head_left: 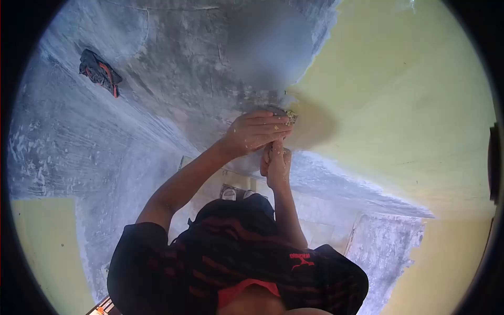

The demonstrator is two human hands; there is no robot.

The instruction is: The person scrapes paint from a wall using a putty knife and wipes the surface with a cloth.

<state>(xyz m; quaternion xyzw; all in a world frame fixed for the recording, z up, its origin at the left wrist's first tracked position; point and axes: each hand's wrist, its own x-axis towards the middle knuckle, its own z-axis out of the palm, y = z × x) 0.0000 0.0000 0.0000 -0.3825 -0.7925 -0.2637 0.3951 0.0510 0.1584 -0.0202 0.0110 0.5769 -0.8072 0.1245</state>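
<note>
My left hand (pixel 261 129) lies across a flat-edged tool against the wall, its fingers straight and pressed together, thumb hidden. Below it, my right hand (pixel 278 164) has its fingers curled round the tool's lower part. Between and above the hands only a dark edge shows, so I cannot make out the tool's kind. Yellow-green paint flakes (pixel 292 116) are heaped at my left fingertips, and crumbs cling to both hands. The hands are at the border between bare grey wall (pixel 184 68) and yellow-green paint (pixel 388 94).
A dark cloth item with red trim (pixel 100 73) rests at the upper left, by a wall corner. Patchy grey wall (pixel 58 136) continues at the left. Beneath me, the shoes (pixel 229 194) stand on a small dark surface. A brown frame edge (pixel 493 163) is far right.
</note>
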